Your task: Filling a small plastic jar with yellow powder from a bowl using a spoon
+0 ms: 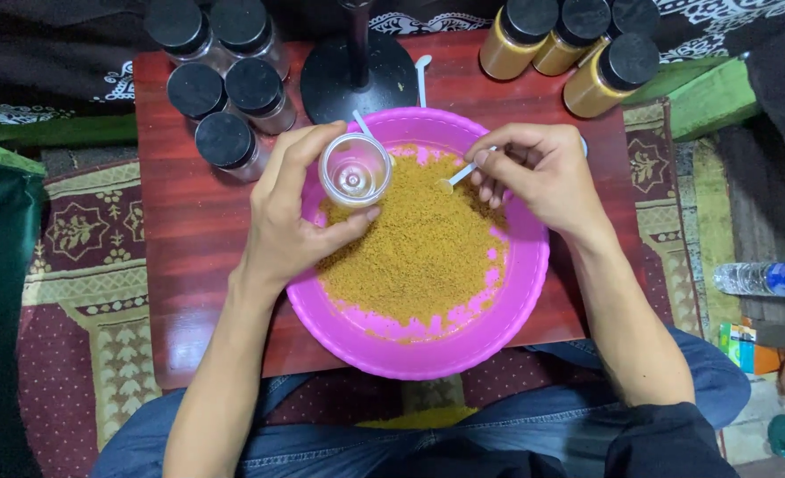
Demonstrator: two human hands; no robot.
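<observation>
You sit at a low red wooden table that stands on a patterned rug of maroon and beige. Your left hand is wrapped around a small clear jar, empty and open-mouthed, holding it upright over the near-left edge of the pink bowl. Your right hand pinches a small white spoon between thumb and fingers, its tip touching the yellow-brown powder heaped in the bowl.

The bowl takes up the middle of the table. At the far left stand five clear jars with black lids, close together; at the far right, four lidded jars filled with yellow powder. A black round stand base sits behind the bowl, with another white spoon lying beside it. Off to your right, on the floor, lies a plastic water bottle. Dark patterned cloth lies beyond the table.
</observation>
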